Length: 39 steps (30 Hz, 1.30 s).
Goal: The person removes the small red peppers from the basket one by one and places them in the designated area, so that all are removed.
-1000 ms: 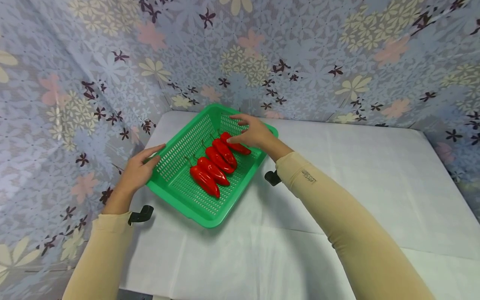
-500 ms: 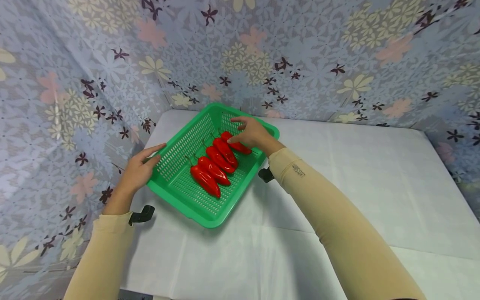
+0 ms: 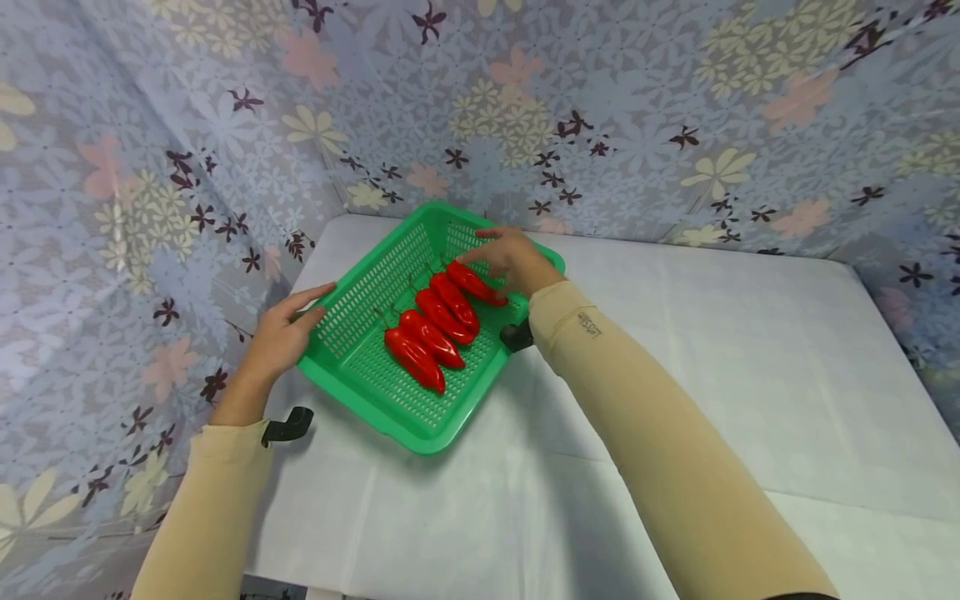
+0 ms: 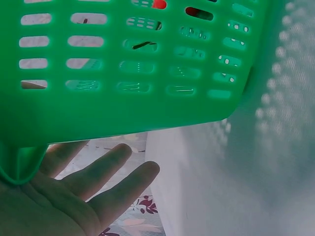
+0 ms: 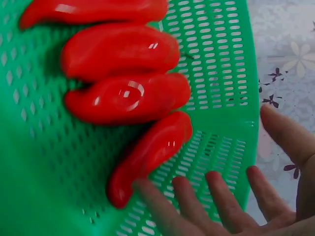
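Observation:
Several glossy red peppers with thin stems lie side by side in a green perforated basket. My left hand rests at the basket's left rim, thumb over the edge. In the left wrist view its other fingers stretch out straight, spread beside the basket's wall. My right hand reaches over the far right rim, above the end pepper. In the right wrist view its fingers are spread, and one fingertip meets or overlaps the narrow tip of that pepper. Nothing is gripped there.
A white-covered table extends to the right of the basket and in front of it. Floral cloth hangs behind the table and along its left side. Black mounts stick out from both wrists.
My right hand and forearm have shifted slightly, with the wrist now nearer the basket's right rim and the fingers lower by the end pepper. The peppers and my left hand stay about where they were.

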{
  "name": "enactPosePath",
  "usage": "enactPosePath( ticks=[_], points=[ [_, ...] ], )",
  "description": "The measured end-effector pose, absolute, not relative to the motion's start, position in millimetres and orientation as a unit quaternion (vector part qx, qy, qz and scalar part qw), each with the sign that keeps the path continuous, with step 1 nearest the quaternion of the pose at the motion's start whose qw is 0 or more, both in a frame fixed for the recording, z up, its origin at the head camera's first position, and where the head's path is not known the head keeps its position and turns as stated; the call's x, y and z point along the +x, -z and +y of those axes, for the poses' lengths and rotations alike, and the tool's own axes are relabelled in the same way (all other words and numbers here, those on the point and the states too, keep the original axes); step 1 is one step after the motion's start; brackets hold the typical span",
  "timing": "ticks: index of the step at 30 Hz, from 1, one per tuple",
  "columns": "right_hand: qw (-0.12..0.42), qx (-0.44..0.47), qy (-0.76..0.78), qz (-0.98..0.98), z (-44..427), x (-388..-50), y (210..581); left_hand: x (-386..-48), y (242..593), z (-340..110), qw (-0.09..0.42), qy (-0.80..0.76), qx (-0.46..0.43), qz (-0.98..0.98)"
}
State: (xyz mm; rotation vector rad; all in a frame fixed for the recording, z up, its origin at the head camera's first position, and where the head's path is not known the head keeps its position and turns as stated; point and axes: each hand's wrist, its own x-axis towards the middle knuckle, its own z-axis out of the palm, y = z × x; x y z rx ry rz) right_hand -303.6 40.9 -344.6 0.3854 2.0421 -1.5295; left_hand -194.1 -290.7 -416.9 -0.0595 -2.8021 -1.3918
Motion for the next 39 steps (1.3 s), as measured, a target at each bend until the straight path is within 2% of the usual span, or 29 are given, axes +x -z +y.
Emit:
enactPosePath(
  ticks=[6,13,20,39],
  points=[
    [0.297,0.162,0.546,0.767,44,-309,353,-197,415,-286,-0.008,0.451,-0.025,-0.892],
    [0.29,0.142,0.514,0.794,46,-315,366,-199,414,-285,-0.013,0.449,-0.031,-0.893],
    [0.285,0.171,0.512,0.792,45,-315,378,-199,413,-285,-0.012,0.457,-0.035,-0.889],
    [0.291,0.151,0.528,0.784,24,-310,373,-194,418,-297,-0.014,0.462,-0.026,-0.886]
  ],
)
